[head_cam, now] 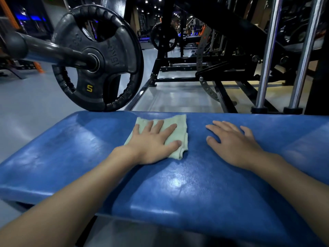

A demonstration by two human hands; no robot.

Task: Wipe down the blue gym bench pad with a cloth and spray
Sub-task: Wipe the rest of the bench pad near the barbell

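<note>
Weight plate (98,57) at 10 o'clock, off the pad. Left hand (153,141) flat, fingers spread, pressing cloth (179,123) on bench pad (187,184) center. Right hand (233,141) at 2 o'clock, open, bare. Wipe prob. mid-way; no spray bottle visible.

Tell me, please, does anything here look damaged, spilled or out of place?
Nothing stands out. The cloth lies flat on the pad under the left hand; the right hand rests bare on the pad. No tear or puddle shows. No spray bottle is in view.
</note>
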